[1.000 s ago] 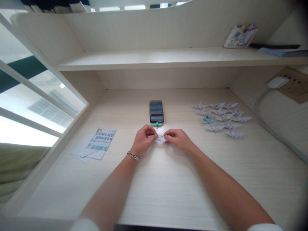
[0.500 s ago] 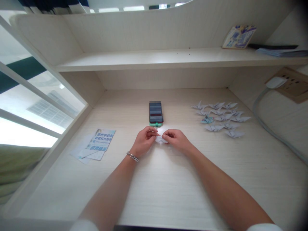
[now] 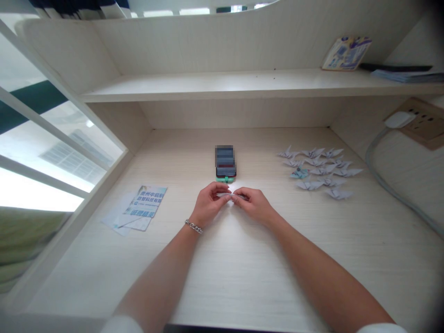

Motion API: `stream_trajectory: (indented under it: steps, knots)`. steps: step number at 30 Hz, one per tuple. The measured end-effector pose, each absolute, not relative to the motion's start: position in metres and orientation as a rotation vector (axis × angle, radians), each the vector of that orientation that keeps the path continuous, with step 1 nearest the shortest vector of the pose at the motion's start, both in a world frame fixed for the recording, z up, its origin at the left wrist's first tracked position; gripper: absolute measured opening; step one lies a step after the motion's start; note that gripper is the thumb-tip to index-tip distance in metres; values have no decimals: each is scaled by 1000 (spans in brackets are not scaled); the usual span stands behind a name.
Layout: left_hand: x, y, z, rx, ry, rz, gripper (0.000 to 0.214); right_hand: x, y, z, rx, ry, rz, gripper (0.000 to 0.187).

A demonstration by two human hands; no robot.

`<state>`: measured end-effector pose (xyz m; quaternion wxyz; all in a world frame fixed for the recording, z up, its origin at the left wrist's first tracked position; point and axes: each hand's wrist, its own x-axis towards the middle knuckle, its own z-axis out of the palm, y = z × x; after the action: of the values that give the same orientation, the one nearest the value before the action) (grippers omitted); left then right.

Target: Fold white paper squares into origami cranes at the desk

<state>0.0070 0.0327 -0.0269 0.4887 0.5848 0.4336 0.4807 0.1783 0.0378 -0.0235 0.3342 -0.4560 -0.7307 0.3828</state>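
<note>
Between my two hands is a small piece of folded white paper (image 3: 225, 194), mostly covered by the fingers. My left hand (image 3: 209, 200), with a chain bracelet at its wrist, pinches one side of the paper. From the other side, my right hand (image 3: 254, 202) pinches it between thumb and fingers, and the thumbs almost meet. Just beyond the hands lies a phone (image 3: 225, 162) with a green piece at its near end. To the right, several folded paper cranes (image 3: 322, 170) stand in rows, white except for a bluish one (image 3: 299, 173).
Printed paper sheets (image 3: 145, 208) lie on the desk (image 3: 229, 277) at left. A shelf (image 3: 208, 85) spans the back, with a small packet (image 3: 347, 53) on it. A cable (image 3: 388, 185) runs from the wall socket (image 3: 425, 122) down the right side.
The thumbs have come closer together, and the paper now shows as a thin edge instead of a wider white face. The phone and cranes stay put.
</note>
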Motion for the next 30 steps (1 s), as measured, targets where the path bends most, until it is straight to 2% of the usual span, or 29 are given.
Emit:
stream_trajectory:
  steps: [3,11,30]
  knots:
    - [7,33,-28,1381,1058,1124,37,178,39,-27,-1224,-1839,1019,21]
    - [10,35,-31,1299,1020,1219,40,176,43,-33,-1182,-1671,1226,25]
    - [13,33,-32,1244,1060,1199,38,175,46,-37,-1134,-1500,1329,20]
